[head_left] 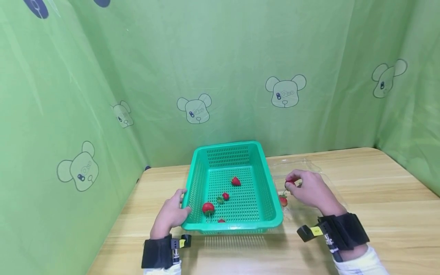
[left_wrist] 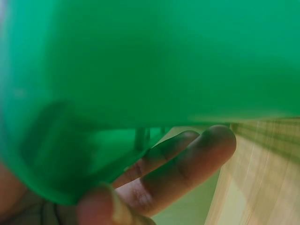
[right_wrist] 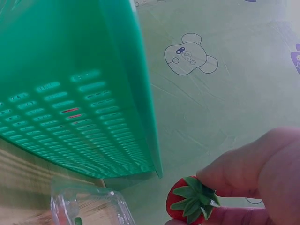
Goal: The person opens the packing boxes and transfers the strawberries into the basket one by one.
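Observation:
A green plastic basket [head_left: 235, 225] with slotted walls stands on the table. Several strawberries lie spread over its floor, among them a large strawberry [head_left: 207, 208] near the left wall and another strawberry [head_left: 235, 181] farther back. My left hand [head_left: 171, 212] grips the basket's left rim, thumb on the inner side; close up, its fingers [left_wrist: 187, 164] show beyond the green wall. To the right, my right hand [head_left: 311, 191] pinches a red strawberry [right_wrist: 177, 199] between thumb and fingers, its green leaves facing the wrist camera. That hand is above a clear plastic box [right_wrist: 91, 206].
Another strawberry [head_left: 283, 201] lies at the clear box, close by the basket's right wall. The wooden table [head_left: 374, 191] extends to the right, and a green curtain [head_left: 233, 76] with bear-head prints surrounds its back and sides.

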Available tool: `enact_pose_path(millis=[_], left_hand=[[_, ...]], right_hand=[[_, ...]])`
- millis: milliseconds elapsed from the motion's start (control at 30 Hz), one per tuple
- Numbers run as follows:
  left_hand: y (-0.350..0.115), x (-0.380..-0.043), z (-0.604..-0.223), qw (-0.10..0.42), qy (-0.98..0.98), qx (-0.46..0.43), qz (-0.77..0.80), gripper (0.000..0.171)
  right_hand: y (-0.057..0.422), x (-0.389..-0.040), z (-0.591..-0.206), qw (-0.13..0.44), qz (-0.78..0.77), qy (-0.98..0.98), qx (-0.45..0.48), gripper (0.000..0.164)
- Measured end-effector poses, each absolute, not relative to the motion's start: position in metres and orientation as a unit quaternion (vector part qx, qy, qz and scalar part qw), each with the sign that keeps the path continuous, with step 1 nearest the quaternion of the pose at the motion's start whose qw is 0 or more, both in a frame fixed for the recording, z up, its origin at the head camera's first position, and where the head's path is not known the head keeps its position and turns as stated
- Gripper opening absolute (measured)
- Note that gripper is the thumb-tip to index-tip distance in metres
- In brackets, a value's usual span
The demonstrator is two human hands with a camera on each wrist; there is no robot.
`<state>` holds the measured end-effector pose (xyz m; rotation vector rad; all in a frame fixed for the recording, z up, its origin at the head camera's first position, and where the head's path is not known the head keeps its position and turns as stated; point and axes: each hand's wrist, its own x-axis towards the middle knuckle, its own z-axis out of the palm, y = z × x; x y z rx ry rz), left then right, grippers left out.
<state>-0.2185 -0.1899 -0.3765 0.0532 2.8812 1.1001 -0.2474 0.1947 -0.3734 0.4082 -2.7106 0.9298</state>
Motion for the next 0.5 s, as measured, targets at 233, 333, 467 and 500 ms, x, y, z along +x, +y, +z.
enact_pose_path(millis=[233,333,467,500], left_hand=[[-0.1902,-0.2191,-0.3759,0.027,0.933,0.019,0.357,0.057],[-0.1903,-0.2193,-0.3759,0.027,0.934,0.019,0.357,0.057],[-0.1899,-0.2192,-0.3765,0.028,0.933,0.017,0.359,0.057],[-0.1897,-0.2192,-0.3768,0.029,0.932,0.016,0.36,0.056]], right_hand=[[0.193,-0.2452,-0.3715,0.122,0.327,-0.927,0.138,0.01],[0.192,-0.2444,-0.3699,0.12,0.333,-0.925,0.137,0.011],[0.1908,-0.2432,-0.3686,0.119,0.337,-0.923,0.139,0.011],[0.1905,-0.2427,-0.3683,0.119,0.337,-0.924,0.14,0.01]])
